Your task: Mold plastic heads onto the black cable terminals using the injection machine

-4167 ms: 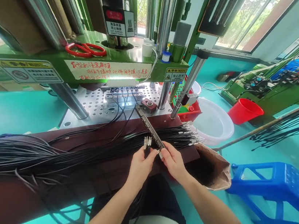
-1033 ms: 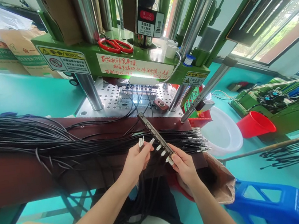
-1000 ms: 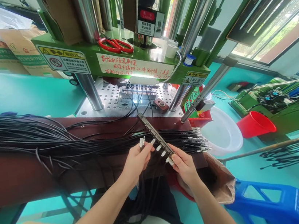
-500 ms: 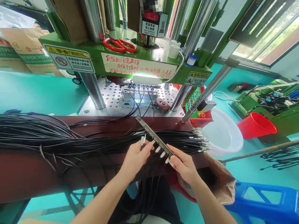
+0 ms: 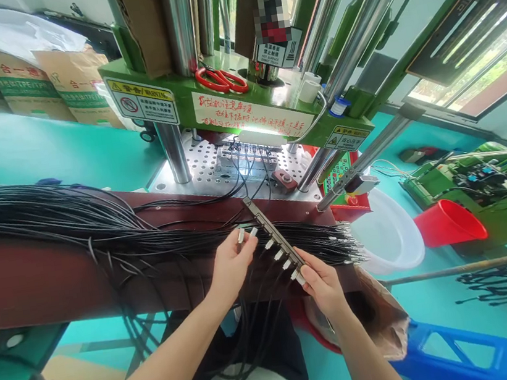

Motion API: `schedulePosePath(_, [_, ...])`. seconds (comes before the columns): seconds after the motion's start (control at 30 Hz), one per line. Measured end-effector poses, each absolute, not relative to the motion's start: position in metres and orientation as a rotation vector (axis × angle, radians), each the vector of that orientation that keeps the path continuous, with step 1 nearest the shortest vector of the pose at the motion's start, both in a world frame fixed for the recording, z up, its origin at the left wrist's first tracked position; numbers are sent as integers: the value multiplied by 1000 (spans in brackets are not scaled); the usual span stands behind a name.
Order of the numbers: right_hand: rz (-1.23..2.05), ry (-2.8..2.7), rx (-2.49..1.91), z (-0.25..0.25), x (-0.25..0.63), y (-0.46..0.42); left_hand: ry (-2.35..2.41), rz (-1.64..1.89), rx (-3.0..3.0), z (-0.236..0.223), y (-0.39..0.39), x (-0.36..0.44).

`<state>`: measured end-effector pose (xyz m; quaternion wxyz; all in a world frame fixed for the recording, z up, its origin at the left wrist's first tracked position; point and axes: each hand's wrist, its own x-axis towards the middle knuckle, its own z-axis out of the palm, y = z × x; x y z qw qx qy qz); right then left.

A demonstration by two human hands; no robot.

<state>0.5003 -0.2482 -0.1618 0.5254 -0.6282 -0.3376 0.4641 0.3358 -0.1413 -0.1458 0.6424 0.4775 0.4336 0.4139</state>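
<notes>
My right hand [image 5: 322,283] grips the near end of a long dark metal holder bar [image 5: 269,230] that slants up and away over the table. Several silver-tipped cable ends sit in the bar's slots. My left hand [image 5: 231,263] pinches a couple of silver connector tips [image 5: 246,234] of black cables just left of the bar. A thick bundle of black cables [image 5: 100,229] lies across the dark red table [image 5: 37,287], its metal tips fanning out at the right end [image 5: 347,246].
A green moulding press [image 5: 232,102] stands behind the table with red scissors [image 5: 220,81] on its top and cables in its mould. A white basin [image 5: 392,234], a red bucket [image 5: 449,223], a brown paper bag [image 5: 385,316] and a blue stool [image 5: 471,354] are to the right.
More cable tips now sit in the bar than 4 s ago. My left hand holds fewer tips. My head has turned, shifting the scene right and down.
</notes>
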Motion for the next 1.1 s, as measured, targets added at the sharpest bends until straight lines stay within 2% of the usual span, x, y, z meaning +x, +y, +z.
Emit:
schedulePosePath(0.4, [1042, -1100, -1492, -165, 506, -247, 1016, 845, 1273, -147, -135, 332])
schedulePosePath(0.67, [1133, -930, -1514, -159, 505, -247, 946, 701, 1367, -136, -127, 312])
schedulePosePath(0.9, [1164, -1047, -1446, -168, 512, -249, 885, 492, 1428, -130, -124, 312])
schedulePosePath(1.1, [1079, -1223, -1507, -161, 513, -249, 827, 450, 1250, -130, -122, 311])
